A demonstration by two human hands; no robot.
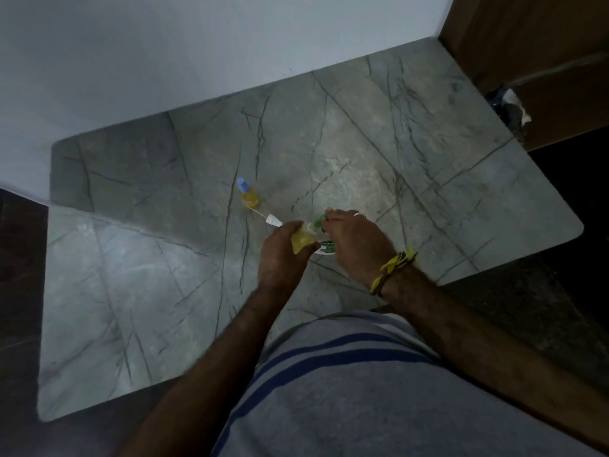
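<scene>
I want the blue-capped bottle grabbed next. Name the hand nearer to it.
Left. The left hand, gripping a yellow bottle, is right of the blue-capped bottle and closer to the person; the right hand lies farther right.

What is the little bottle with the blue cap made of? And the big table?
The little bottle looks like clear plastic: the yellow liquid shows through it. Its blue cap looks like smooth plastic. The table looks like polished stone, maybe marble or a look-alike: grey, dark veins, soft shine.
</scene>
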